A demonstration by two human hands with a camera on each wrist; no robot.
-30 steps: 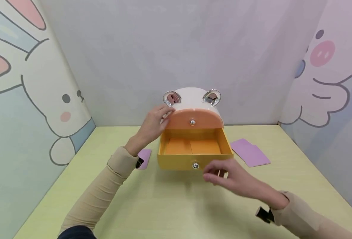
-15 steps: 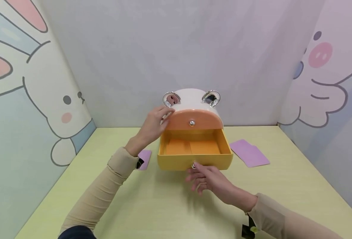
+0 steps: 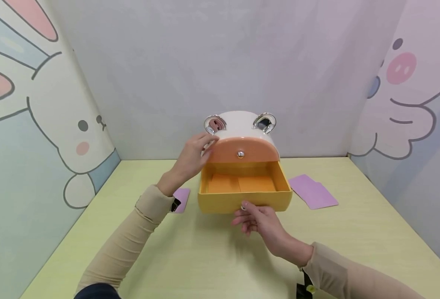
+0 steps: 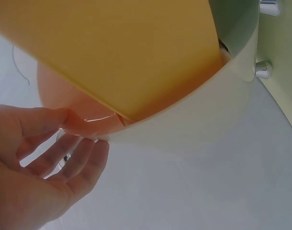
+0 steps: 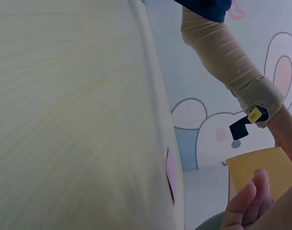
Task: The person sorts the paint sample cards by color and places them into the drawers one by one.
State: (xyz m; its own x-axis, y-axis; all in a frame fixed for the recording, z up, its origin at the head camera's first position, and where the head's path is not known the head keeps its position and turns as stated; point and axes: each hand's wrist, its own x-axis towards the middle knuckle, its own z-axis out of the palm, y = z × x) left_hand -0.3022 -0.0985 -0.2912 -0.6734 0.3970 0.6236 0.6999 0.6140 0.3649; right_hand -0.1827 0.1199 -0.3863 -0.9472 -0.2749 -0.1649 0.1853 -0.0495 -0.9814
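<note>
A small storage cabinet (image 3: 238,122) with a rounded white shell and two shiny ears stands at the back of the table. Its orange upper drawer (image 3: 259,150) is closed. Below, the yellow lower drawer (image 3: 218,203) is pulled well out and has flat orange pieces (image 3: 256,184) on its floor. My left hand (image 3: 191,155) holds the cabinet's upper left edge, thumb on the orange front and fingers against the white shell (image 4: 179,124). At the yellow drawer's front, my right hand (image 3: 270,230) pinches the silver knob (image 3: 243,208), which is mostly covered by the thumb.
Purple cards (image 3: 313,192) lie on the table (image 3: 190,261) to the right of the cabinet. Another purple card (image 3: 182,199) lies at the left, partly behind my left wrist. Printed walls enclose the table at the back and both sides.
My right hand has moved left from beside the lower drawer's front onto its knob and now grips it. The left hand has stayed on the cabinet's edge. The drawer stands about as before.
</note>
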